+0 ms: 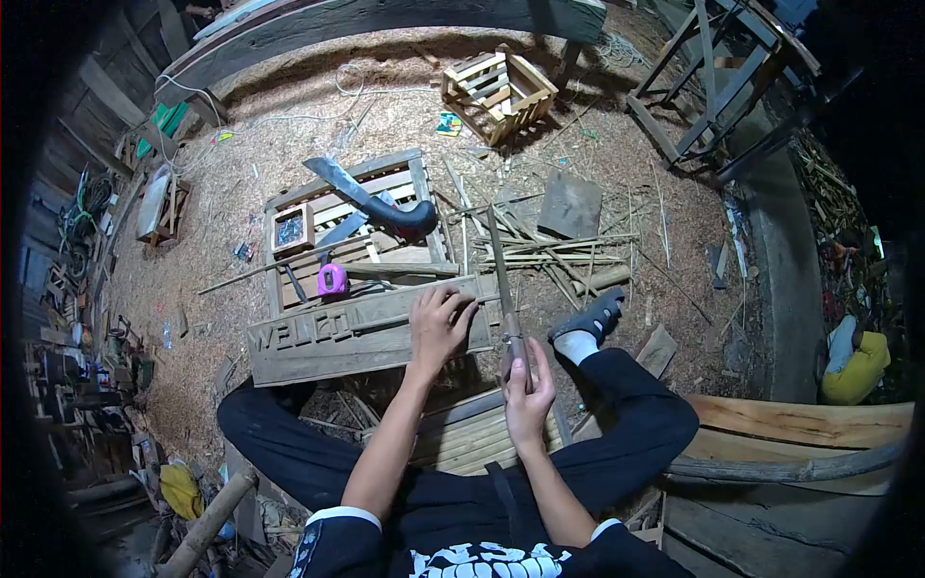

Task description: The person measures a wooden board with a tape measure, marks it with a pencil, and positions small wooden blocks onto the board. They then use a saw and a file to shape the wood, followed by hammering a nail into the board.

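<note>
My right hand (528, 409) is closed around the wooden handle of a long, narrow knife (502, 275), its blade pointing away from me. Over the right part of a grey wooden board (318, 364), my left hand (438, 329) is bent with thumb and fingers together; whatever is between them is too small to make out. Raised wooden letters (301, 330) reading roughly "WELCO" run along the board, partly hidden by that hand. Beyond the board, a slatted wooden rack (416, 178) carries a pink tape measure (332, 279), a broad-bladed machete with a black handle (405, 220) and a small wooden box (292, 229).
Bamboo strips (568, 252) and a flat wood piece (570, 204) lie right of the rack. Farther off stand a slatted crate (501, 96) and a wooden stand (708, 87). Shavings cover the floor. Long planks (790, 424) lie at my right.
</note>
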A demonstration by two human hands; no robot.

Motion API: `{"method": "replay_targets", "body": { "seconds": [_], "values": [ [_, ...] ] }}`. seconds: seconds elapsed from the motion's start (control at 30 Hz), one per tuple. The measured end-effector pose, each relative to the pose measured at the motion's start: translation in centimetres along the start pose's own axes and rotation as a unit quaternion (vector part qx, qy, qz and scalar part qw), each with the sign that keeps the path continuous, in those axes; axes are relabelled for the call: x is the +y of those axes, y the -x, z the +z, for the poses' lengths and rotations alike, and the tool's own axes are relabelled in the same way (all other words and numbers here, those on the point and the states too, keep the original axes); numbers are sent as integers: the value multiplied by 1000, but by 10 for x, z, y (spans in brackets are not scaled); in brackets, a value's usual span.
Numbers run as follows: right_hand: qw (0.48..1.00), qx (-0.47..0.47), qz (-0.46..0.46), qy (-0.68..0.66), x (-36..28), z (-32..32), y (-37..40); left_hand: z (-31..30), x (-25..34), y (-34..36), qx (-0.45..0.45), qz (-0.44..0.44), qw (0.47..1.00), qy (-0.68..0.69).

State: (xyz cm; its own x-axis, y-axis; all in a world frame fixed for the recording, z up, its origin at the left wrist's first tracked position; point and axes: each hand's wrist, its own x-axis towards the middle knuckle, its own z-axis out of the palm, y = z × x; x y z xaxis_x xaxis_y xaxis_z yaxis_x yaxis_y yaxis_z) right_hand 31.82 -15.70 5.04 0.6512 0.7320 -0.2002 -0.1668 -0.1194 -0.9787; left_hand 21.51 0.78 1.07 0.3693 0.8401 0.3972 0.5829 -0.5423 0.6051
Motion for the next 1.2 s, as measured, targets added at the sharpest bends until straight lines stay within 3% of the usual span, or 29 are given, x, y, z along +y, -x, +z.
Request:
{"method": "replay_targets", "body": {
  "seconds": [0.07, 0.23, 0.57, 0.63, 0.97, 1.2],
  "values": [
    [999, -5, 33, 3, -1, 0, 0, 0, 1, -1, 4, -2, 1000, -5],
    [992, -42, -67, 103, -10, 6, 4, 1, 3, -1, 5, -9, 1000, -13],
    [984, -42, -68, 159, 7, 13, 16, 0, -2, 1, -17, 5, 1000, -15],
    [968, -21, -137, 211, 1, 19, 18, 0, -3, 1, -21, 13, 1000, -18],
    [966, -44, -121, 224, -4, 24, 15, 5, -6, 1, -4, 56, 998, -14],
    [979, -35, -79, 185, -6, 18, 18, 2, -5, 0, -34, 30, 999, -14]
  ]
}}
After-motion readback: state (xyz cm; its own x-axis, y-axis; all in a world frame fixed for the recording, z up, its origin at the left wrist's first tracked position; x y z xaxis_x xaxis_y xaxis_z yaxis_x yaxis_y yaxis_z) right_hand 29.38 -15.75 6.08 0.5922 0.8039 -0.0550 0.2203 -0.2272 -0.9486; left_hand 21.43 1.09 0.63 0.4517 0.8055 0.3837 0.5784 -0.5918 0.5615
